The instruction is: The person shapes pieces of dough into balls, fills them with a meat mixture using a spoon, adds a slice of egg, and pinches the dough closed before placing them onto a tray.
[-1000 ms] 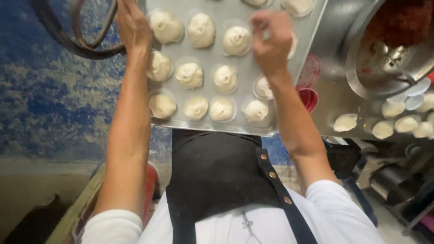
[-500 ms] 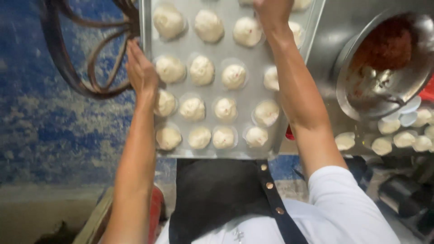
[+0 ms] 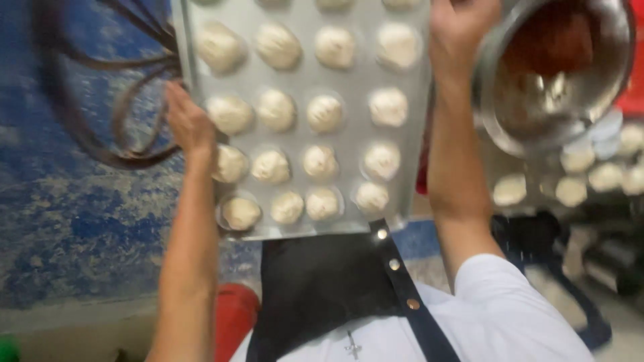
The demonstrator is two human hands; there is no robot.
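Observation:
I hold a flat metal baking tray (image 3: 349,80) out in front of my dark apron. Several pale round dough pieces (image 3: 320,162) sit on it in rows. My left hand (image 3: 188,124) grips the tray's left edge, with the fingers under the rim. My right hand (image 3: 459,30) is up at the tray's right edge near the top of the view; its fingers are partly cut off, so the grip is unclear.
A steel mixing bowl (image 3: 510,127) with reddish filling stands at the right. Below it lie several more dough pieces (image 3: 570,191) on a surface. Dark looped cables (image 3: 100,134) lie at the left on a blue worn floor (image 3: 60,221). A red object (image 3: 235,312) sits low by my left arm.
The tray has come nearer and lower in view across the frames. My left hand slid down its left edge, while my right hand moved up and out to the right edge.

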